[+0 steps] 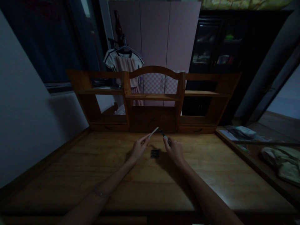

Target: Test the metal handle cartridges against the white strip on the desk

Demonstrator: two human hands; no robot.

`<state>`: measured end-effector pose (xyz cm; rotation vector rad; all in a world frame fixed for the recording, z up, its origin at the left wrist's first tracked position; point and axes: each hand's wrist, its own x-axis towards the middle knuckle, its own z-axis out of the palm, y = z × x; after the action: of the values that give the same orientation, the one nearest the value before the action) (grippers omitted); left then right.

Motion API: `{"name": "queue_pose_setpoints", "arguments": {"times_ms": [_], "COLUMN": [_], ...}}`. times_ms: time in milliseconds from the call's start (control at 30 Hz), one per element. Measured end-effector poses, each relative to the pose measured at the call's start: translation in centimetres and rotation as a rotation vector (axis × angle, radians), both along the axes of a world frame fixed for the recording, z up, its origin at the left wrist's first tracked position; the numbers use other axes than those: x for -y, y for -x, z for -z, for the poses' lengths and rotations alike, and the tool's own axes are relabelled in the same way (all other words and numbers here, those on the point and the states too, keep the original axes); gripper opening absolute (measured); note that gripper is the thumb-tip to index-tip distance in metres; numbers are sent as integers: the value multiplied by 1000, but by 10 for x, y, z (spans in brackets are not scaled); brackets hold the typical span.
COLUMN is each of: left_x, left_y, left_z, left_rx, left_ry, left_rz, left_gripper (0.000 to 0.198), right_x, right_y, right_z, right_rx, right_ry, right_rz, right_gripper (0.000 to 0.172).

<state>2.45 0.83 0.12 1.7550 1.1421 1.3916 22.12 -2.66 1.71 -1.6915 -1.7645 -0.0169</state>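
My left hand [140,147] is closed round a thin pale stick [154,132], which points up and to the right. In my right hand [174,150] is a slim tool [166,137] with a grey handle and a dark end, angled up and to the left. The tips of the two are close together but apart, above the far half of the wooden desk [112,178]. Between my hands a small black object with light stripes [155,153] lies on the desktop; what it is cannot be made out.
A wooden shelf unit [153,97] stands along the desk's back edge. Beyond it are a pink wardrobe [154,37], hanging clothes [126,64] and a dark cabinet [248,47]. On the right, past the desk's raised edge, lie papers [243,132] and a pale cloth item [287,162].
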Motion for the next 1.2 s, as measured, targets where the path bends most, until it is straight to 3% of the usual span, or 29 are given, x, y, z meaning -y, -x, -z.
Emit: {"name": "queue_pose_setpoints", "arguments": {"times_ms": [200, 400, 567, 733, 967, 1200], "left_x": [-2, -2, 1, -4, 1, -4], "left_y": [0, 2, -1, 2, -1, 4], "left_z": [3, 2, 1, 6, 2, 5], "left_rx": [-34, 12, -14, -42, -45, -29], "left_ry": [-32, 19, -37, 18, -48, 17], "left_rz": [53, -17, 64, -23, 54, -23], "left_gripper": [44, 49, 45, 49, 43, 50], "right_x": [-1, -1, 0, -2, -2, -3], "right_y": [0, 0, 0, 0, -1, -2], "right_z": [3, 3, 3, 5, 5, 6], "right_rx": [2, 12, 20, 16, 21, 11], "right_ry": [-1, -19, -14, -46, -35, -60], "right_rz": [-6, 18, 16, 7, 6, -10], "right_gripper": [42, 41, 43, 44, 43, 44]}}
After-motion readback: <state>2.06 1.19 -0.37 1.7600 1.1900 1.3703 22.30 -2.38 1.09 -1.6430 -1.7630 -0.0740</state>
